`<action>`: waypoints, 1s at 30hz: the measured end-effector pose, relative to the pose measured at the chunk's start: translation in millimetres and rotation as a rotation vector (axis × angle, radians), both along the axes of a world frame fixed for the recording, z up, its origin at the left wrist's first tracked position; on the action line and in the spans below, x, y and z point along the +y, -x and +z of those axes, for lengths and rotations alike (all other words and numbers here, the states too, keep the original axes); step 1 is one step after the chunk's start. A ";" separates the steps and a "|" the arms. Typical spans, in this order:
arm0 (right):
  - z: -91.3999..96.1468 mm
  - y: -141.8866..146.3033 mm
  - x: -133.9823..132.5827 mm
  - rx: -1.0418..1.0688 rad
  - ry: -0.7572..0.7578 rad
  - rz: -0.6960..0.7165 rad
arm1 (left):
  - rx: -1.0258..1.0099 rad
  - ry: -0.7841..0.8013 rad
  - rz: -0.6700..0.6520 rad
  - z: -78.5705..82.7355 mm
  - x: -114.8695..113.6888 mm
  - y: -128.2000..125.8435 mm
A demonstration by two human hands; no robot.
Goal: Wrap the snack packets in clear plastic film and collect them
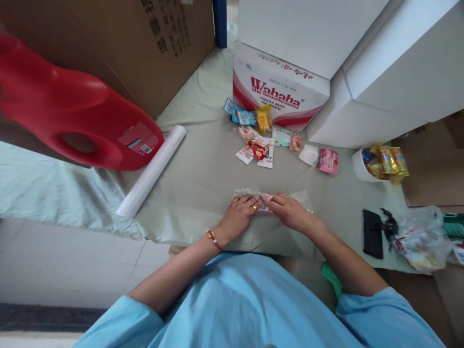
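Observation:
A small pink packet (266,203) lies on a sheet of clear plastic film (302,197) near the table's front edge. My left hand (239,215) wears a ring and a red bracelet. Its fingers bend down over the left part of the film, and its thumb side meets the packet. My right hand (290,211) is closed at the packet's right end, fingertips pinching packet and film together. Both palms face down, so the undersides of the fingers are hidden.
Behind the hands lie several snack packets (257,147) before a Wahaha carton (279,89). A film roll (152,171) and red jug (83,111) stand left. To the right are a pink snack pack (328,161), white tub (360,166), black phone-like object (372,234) and plastic bag (422,239).

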State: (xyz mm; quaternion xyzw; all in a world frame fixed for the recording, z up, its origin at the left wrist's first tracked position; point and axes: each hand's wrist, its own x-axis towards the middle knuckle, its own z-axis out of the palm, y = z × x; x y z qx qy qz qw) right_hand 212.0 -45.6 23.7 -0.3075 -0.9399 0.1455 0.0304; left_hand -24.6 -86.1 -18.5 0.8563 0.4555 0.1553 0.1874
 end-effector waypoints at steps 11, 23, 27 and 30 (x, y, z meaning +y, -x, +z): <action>-11.6 2.7 -13.9 0.023 0.138 -0.091 | -0.721 0.153 0.700 -1.4 23.9 43.7; -4.3 4.6 -11.9 0.033 0.176 -0.106 | -0.330 0.353 0.382 27.2 13.1 28.2; -7.1 10.7 -13.7 0.018 0.151 -0.100 | -0.551 0.472 0.542 42.1 1.5 11.7; -8.6 15.1 -19.6 0.042 0.126 -0.127 | -0.562 0.426 0.503 46.5 0.8 -19.2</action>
